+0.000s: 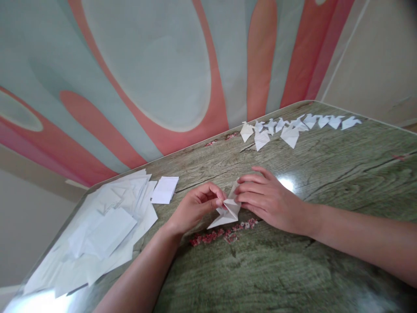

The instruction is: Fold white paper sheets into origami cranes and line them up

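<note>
Near the centre of the worktop (pixel 309 269), a partly folded paper (pixel 232 212) has its flap pinched between thumb and finger of the left hand (pixel 197 204); fingers of the right hand (pixel 272 199) touch its right side, their hold unclear. Loose sheets (pixel 112 230) lie leftward; folded birds (pixel 289 136) sit farther back.

One left hand (pixel 198 204), one right hand (pixel 269 198), one creased paper (pixel 231 213), about eleven paper birds (pixel 289 137), one paper stack (pixel 165 190) and one large paper pile (pixel 112 230) share one table (pixel 286 269).
</note>
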`<state>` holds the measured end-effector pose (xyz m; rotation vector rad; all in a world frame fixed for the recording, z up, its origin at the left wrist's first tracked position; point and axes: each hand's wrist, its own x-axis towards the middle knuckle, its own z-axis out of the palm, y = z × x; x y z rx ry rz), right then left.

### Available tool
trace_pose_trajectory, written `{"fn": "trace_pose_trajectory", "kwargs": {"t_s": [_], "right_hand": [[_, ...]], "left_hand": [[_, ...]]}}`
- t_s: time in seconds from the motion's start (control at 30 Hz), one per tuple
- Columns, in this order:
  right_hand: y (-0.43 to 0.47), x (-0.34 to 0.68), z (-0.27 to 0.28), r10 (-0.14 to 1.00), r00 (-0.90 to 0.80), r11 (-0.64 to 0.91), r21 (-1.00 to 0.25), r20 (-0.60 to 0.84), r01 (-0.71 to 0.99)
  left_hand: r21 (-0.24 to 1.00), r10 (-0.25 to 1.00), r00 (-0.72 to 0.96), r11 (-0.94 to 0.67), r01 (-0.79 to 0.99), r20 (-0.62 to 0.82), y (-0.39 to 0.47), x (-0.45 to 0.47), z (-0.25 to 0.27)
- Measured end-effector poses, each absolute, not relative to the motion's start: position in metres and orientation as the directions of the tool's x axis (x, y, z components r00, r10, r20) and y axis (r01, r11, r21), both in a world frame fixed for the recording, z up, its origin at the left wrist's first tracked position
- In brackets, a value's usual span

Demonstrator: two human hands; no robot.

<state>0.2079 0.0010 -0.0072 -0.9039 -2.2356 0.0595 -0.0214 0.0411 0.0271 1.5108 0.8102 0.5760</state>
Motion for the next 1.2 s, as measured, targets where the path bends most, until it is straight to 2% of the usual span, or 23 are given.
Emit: {"fn": "trace_pose_trajectory", "kwargs": {"t_s": [0.1, 0.2, 0.23, 0.3, 0.33, 0.4, 0.5, 0.6, 0.93, 1.07, 1.2], "right_hand": [[0.004, 0.210, -0.009, 0.625, -0.522, 0.755, -0.280, 0.580, 0.593], [0.004, 0.212, -0.007, 0.628, -0.512, 0.740, -0.246, 0.586, 0.626], [0.004, 0.212, -0.006, 0.628, -0.503, 0.731, -0.230, 0.593, 0.642], [0.003, 0.213, -0.003, 0.629, -0.478, 0.709, -0.200, 0.613, 0.676], [0.003, 0.213, -0.002, 0.630, -0.468, 0.699, -0.190, 0.619, 0.689], [0.002, 0.212, -0.001, 0.631, -0.456, 0.688, -0.183, 0.627, 0.702], [0.002, 0.211, -0.003, 0.628, -0.462, 0.704, -0.204, 0.626, 0.680], [0.002, 0.208, -0.008, 0.612, -0.501, 0.742, -0.225, 0.612, 0.631], [-0.003, 0.204, -0.011, 0.562, -0.610, 0.815, -0.248, 0.559, 0.523], [-0.003, 0.204, -0.009, 0.567, -0.547, 0.804, -0.270, 0.616, 0.530], [-0.002, 0.203, -0.008, 0.590, -0.483, 0.785, -0.319, 0.647, 0.531]], "left_hand": [[0.969, 0.794, 0.603, -0.083, 0.232, -0.076, 0.043, -0.023, 0.030], [0.854, 0.929, 0.320, -0.312, 0.415, 0.184, 0.035, -0.022, 0.042], [0.786, 0.929, 0.215, -0.369, 0.496, 0.301, 0.031, -0.022, 0.047], [0.656, 0.894, 0.180, -0.426, 0.623, 0.409, 0.023, -0.022, 0.057], [0.609, 0.888, 0.219, -0.440, 0.660, 0.404, 0.019, -0.022, 0.060], [0.580, 0.899, 0.315, -0.437, 0.687, 0.305, 0.017, -0.022, 0.058], [0.689, 0.915, 0.388, -0.352, 0.633, 0.111, 0.023, -0.022, 0.041], [0.792, 0.915, 0.401, -0.274, 0.546, 0.040, 0.030, -0.019, 0.022], [0.719, 0.846, 0.499, -0.465, 0.517, 0.188, 0.019, -0.005, 0.013], [0.693, 0.796, 0.564, -0.534, 0.485, 0.220, 0.016, -0.005, 0.016], [0.697, 0.745, 0.641, -0.558, 0.450, 0.183, 0.009, -0.001, 0.020]]}}
